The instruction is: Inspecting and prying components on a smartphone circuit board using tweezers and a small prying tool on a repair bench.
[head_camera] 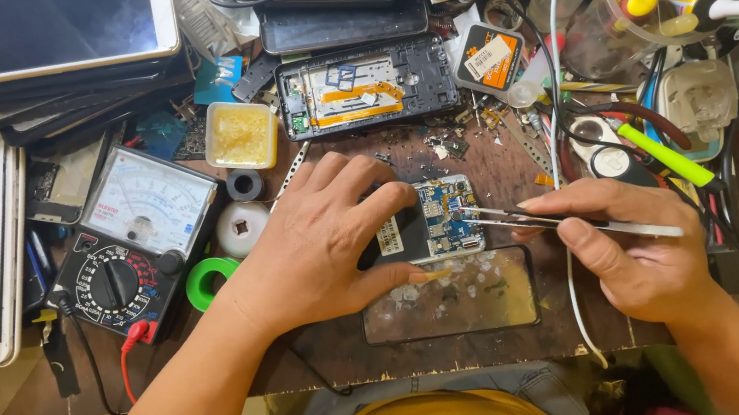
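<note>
Pressing down near the middle of the frame, the left hand (322, 241) lies spread and flat, fingers and thumb closed around the left part of a small blue printed circuit board (440, 218) studded with tiny metal parts. The right hand (620, 248), right of centre, pinches thin steel tweezers (566, 220) between thumb and forefinger, with their fine tips touching the board's right edge. Just below the board lies a glossy black glass phone panel (463, 299), mottled with pale spots, close to the near edge of the scuffed brown wooden worktop (494, 161). At left sits a black analogue multimeter (128, 249) with a round dial. An opened phone frame (365, 87) lies above, amid crowded clutter leaving little free room.
</note>
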